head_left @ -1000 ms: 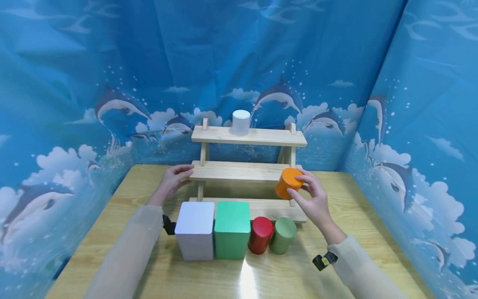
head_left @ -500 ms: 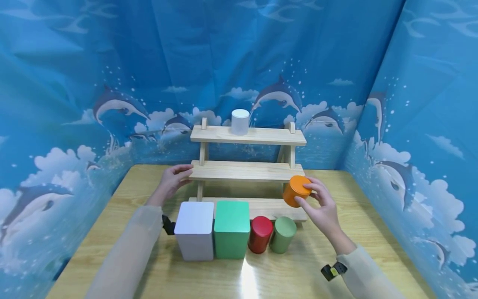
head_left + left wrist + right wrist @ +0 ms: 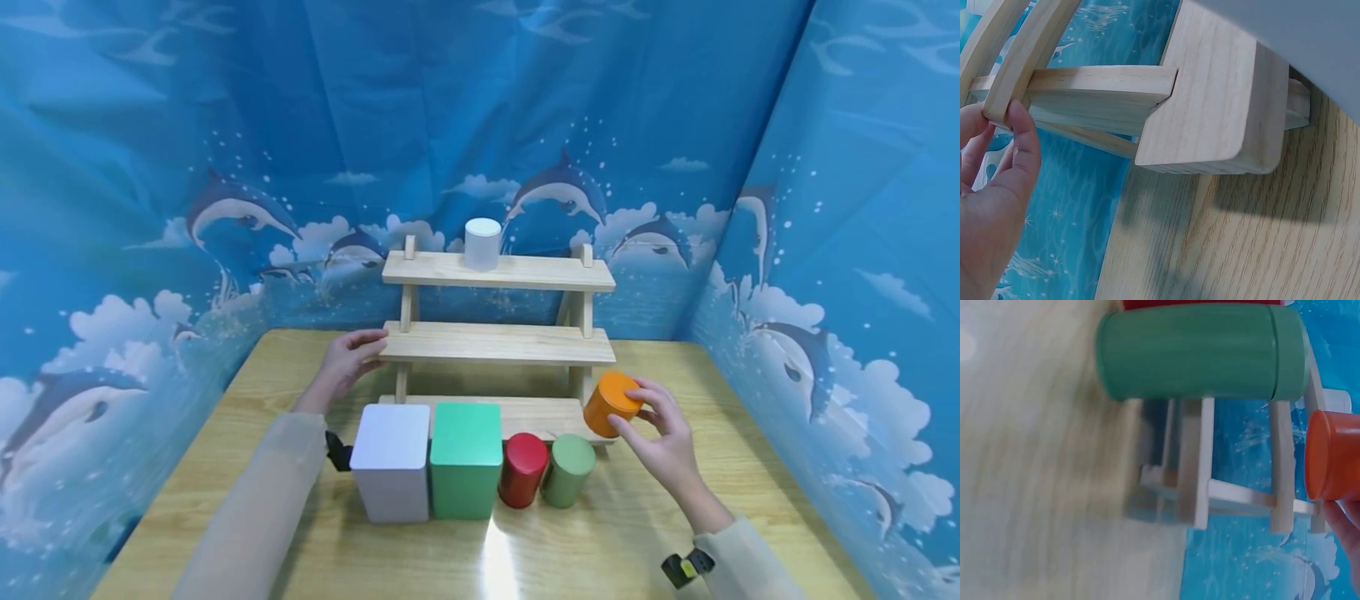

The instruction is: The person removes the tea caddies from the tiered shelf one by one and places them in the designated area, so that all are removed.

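Observation:
An orange cylindrical canister (image 3: 609,406) is held tilted between the thumb and fingers of my right hand (image 3: 670,437), in front of the right end of the lowest shelf. In the right wrist view the orange canister (image 3: 1342,456) shows at the right edge, with fingertips on it. My left hand (image 3: 343,365) pinches the left end of the middle board of a three-tier wooden shelf stand (image 3: 495,343). The left wrist view shows thumb and fingers of the left hand (image 3: 997,187) on both sides of that board end (image 3: 1019,69). A white canister (image 3: 482,246) stands on the top shelf.
Before the stand, a white box (image 3: 392,467), a green box (image 3: 467,467), a red canister (image 3: 522,471) and a green canister (image 3: 569,472) stand in a row on the wooden table (image 3: 420,567). Blue dolphin-print curtains (image 3: 450,108) enclose the back and sides.
My right hand has moved right and down toward me with the orange canister, from in front of the middle shelf to the lowest shelf's right end. The left hand stays in place.

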Demonstrator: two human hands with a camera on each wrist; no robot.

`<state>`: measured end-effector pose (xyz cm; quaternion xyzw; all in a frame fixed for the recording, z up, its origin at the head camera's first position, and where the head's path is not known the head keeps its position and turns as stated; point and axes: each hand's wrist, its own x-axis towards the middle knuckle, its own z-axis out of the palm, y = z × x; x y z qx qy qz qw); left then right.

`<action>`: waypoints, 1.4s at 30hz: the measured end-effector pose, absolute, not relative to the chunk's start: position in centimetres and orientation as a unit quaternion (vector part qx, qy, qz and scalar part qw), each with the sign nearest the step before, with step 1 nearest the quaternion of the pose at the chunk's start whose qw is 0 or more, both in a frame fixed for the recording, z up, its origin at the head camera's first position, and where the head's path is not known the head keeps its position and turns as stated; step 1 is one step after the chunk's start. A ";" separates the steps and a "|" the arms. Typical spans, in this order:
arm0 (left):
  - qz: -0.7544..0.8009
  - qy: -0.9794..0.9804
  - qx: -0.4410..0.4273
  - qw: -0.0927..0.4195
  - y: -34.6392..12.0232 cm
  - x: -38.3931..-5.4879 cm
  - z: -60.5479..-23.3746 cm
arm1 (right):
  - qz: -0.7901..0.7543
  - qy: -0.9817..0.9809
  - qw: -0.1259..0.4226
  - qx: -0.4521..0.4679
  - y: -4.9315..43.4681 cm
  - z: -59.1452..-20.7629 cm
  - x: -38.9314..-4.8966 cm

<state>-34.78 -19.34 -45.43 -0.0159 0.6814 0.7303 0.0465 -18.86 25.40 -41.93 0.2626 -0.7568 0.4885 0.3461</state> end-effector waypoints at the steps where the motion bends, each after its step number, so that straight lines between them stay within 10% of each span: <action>1: 0.730 0.682 -0.015 0.046 -19.4 -34.8 -45.4 | 0.487 -0.757 0.348 0.264 25.6 -42.1 -18.7; 42: 0.743 0.668 -0.014 0.041 -19.2 -34.5 -45.2 | 0.428 -0.849 0.238 0.200 26.7 -48.5 -14.9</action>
